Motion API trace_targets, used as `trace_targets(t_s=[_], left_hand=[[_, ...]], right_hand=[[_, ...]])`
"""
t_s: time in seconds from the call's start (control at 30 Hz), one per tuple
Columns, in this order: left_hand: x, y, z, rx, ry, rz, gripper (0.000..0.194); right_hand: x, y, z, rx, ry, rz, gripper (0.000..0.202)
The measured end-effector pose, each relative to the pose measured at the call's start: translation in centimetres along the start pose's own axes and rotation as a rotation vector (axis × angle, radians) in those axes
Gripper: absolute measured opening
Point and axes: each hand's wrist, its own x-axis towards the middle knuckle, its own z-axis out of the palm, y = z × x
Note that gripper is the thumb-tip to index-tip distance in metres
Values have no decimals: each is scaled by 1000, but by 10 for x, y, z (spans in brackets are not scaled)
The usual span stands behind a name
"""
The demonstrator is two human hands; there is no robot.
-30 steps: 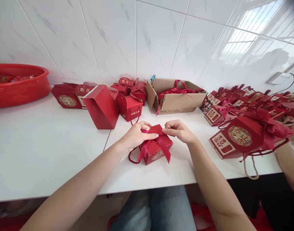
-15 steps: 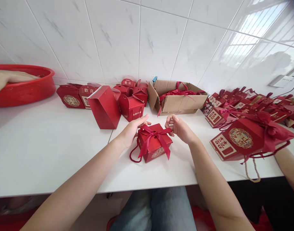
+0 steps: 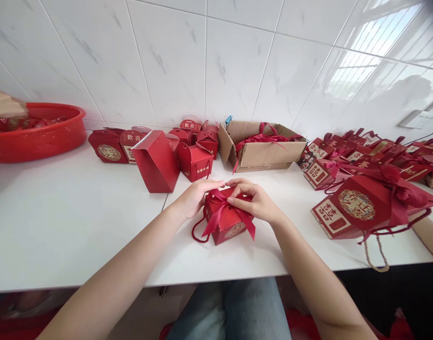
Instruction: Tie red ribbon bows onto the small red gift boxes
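A small red gift box (image 3: pixel 227 232) with a round gold emblem sits on the white table, a dark red ribbon bow (image 3: pixel 219 211) tied across its top. At its left hangs a twisted red cord handle (image 3: pixel 199 234). My left hand (image 3: pixel 194 199) lies along the box's back left edge, fingers stretched out and thumb partly hidden. My right hand (image 3: pixel 253 200) reaches over the top from the right, its thumb and fingers closed on the bow's knot area. The fingertips of both hands nearly meet behind the bow.
Several red boxes (image 3: pixel 196 162) stand behind on the left. A cardboard box (image 3: pixel 267 159) holds ribbons. At right, a larger red box (image 3: pixel 343 208) stands before rows of finished boxes (image 3: pixel 365 153). Another person's hand (image 3: pixel 5 106) is over a red basin (image 3: pixel 42 141).
My right hand has moved left from beside the box onto the bow. My left hand has shifted slightly, fingers now straighter. The other person's hand has lifted from the basin.
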Motion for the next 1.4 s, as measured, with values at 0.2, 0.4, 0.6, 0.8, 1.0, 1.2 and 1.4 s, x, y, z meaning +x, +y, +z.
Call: trace_targets(t_s=[0.2, 0.4, 0.6, 0.8, 1.0, 1.2, 1.4], left_hand=[[-2, 2, 1, 151, -33, 57, 35], [-1, 1, 3, 193, 3, 111, 39], [1, -2, 0, 182, 14, 86, 39], [0, 0, -1, 114, -78, -20, 26], [2, 1, -3, 17, -21, -55, 32], [1, 1, -2, 47, -68, -36, 23], [2, 1, -4, -1, -146, -95, 28]], right_hand=[[0, -2, -2, -2, -54, 7, 13], [2, -4, -3, -43, -79, -13, 12], [2, -4, -2, -86, -83, -30, 13], [-5, 5, -42, 41, -192, 44, 33], [-10, 13, -70, 138, -345, 72, 28], [-6, 14, -57, 170, -331, 131, 18], [-5, 19, -50, 347, -264, 43, 17]])
